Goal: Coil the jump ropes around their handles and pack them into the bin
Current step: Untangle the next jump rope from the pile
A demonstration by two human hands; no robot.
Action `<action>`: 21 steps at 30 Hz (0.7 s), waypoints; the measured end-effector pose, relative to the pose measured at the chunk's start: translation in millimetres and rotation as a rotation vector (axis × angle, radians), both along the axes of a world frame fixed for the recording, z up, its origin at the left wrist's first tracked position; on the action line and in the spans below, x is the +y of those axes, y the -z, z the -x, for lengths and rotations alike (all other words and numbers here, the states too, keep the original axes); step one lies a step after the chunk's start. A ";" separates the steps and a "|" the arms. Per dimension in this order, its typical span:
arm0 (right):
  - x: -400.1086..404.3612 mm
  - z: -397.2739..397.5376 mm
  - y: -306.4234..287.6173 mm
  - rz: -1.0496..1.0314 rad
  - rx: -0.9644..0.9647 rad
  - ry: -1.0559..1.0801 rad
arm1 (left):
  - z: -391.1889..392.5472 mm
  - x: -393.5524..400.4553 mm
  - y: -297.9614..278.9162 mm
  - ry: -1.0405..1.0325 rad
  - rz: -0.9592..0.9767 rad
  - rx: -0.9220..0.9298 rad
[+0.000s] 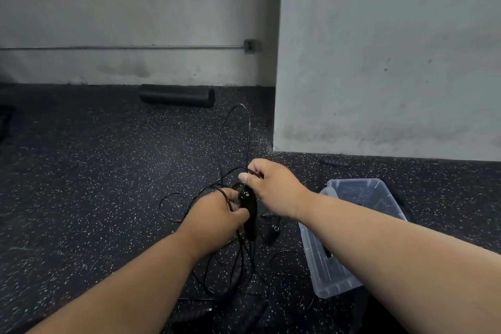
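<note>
A dark speckled floor (pixel 81 184) is filling the left side of the view, with a grey wall (pixel 122 8) standing behind it and a thin conduit (pixel 122 48) running along that wall to a small box (pixel 249 46). A black foam roller (pixel 176 96) is lying on the floor at the foot of the wall. Nearer the middle, the left hand (pixel 217 218) is gripping the black handles (pixel 248 211) of a jump rope, fingers and thumb curled round them and holding them up above the floor. The thin black rope (pixel 233 130) is looping loosely out from the handles, one long loop reaching away toward the wall and smaller loops trailing on the floor to the left and below the hands. Just right of the handles, the right hand (pixel 271 187) is pinching a strand of the rope between thumb and fingers, close above the handle tops. More black handles and cord (pixel 217 312) are lying on the floor between the forearms, too dark to separate. To the right, a clear plastic bin (pixel 352 238) is sitting on the floor, partly hidden by the right forearm, with something dark showing inside it. Behind it a projecting wall section (pixel 379 62) is rising, and another black handle (pixel 334 162) is lying at its base.
</note>
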State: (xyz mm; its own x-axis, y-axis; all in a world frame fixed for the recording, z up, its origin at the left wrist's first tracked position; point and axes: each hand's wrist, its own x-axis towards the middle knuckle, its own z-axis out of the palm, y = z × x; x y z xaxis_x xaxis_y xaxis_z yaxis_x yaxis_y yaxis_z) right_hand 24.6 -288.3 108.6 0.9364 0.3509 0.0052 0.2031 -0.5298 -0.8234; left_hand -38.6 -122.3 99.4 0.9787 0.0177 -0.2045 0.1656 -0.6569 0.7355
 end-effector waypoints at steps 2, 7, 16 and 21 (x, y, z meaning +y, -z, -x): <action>0.1 0.5 -0.3 0.001 -0.011 0.003 | -0.4 -1.9 1.2 -0.022 -0.114 -0.074; -2.3 2.1 -3.8 -0.092 0.064 0.044 | -16.8 16.7 0.8 -0.103 0.069 0.068; 1.5 5.7 -10.4 -0.460 0.406 0.080 | -18.0 21.1 6.7 -0.109 -0.103 -0.016; 3.0 9.1 -22.8 -0.433 0.392 0.070 | -15.8 11.5 10.7 -0.177 0.334 0.083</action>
State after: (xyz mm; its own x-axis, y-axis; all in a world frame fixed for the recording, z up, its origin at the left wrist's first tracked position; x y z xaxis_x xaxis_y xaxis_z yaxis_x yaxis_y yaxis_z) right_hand 15.5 -285.3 131.4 0.9184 0.3311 -0.2167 -0.1832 -0.1294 -0.9745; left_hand -22.8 -110.9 88.7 0.9461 0.1044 -0.3065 0.3235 -0.3396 0.8832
